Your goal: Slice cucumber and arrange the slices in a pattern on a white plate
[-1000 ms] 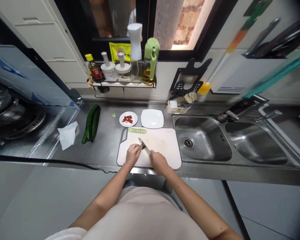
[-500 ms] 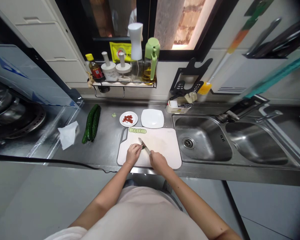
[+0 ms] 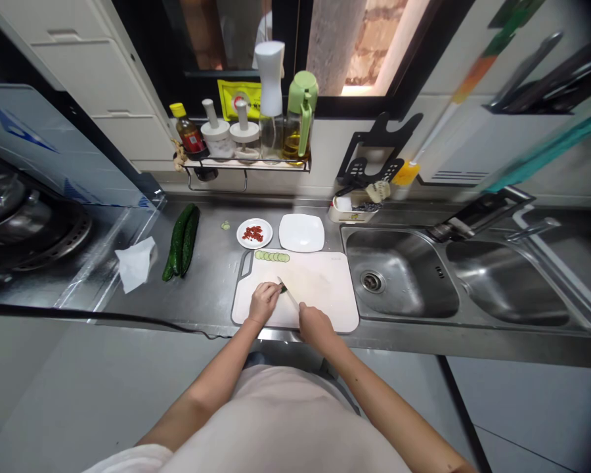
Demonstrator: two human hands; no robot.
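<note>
On the white cutting board (image 3: 320,289), my left hand (image 3: 264,300) pinches a small piece of cucumber (image 3: 282,288), mostly hidden by the fingers. My right hand (image 3: 315,325) is wrapped round the handle of a knife (image 3: 289,293), whose blade slants up and left beside the cucumber piece. A row of overlapping cucumber slices (image 3: 272,257) lies along the board's far left edge. Behind the board are a small white plate with red chopped pieces (image 3: 253,234) and a square white plate (image 3: 301,232) with nothing on it.
Whole cucumbers (image 3: 181,241) and a white paper towel (image 3: 135,263) lie to the left. Small cucumber ends (image 3: 225,225) rest near the red pieces. A double sink (image 3: 398,276) adjoins the board on the right. Bottles and jars stand on a wall rack (image 3: 246,164).
The knife blade has shifted slightly, its tip now lower and farther right. My right hand has moved a little right and toward me. The left hand stays nearly still.
</note>
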